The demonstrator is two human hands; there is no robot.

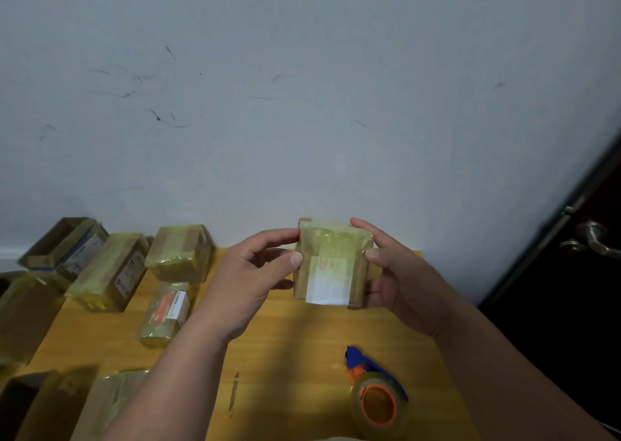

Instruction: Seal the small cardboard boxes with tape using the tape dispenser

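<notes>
— What are the hands doing?

— The left hand (248, 272) and the right hand (396, 279) are holding a small box (331, 265) up over the yellow table (289, 346). Thumbs and fingers are pinching its two sides.

— Where is the tape dispenser (378, 397)?

— It is lying on the table, near the right arm — nobody is touching it. More taped boxes (179, 252) are sitting at the left.
</notes>
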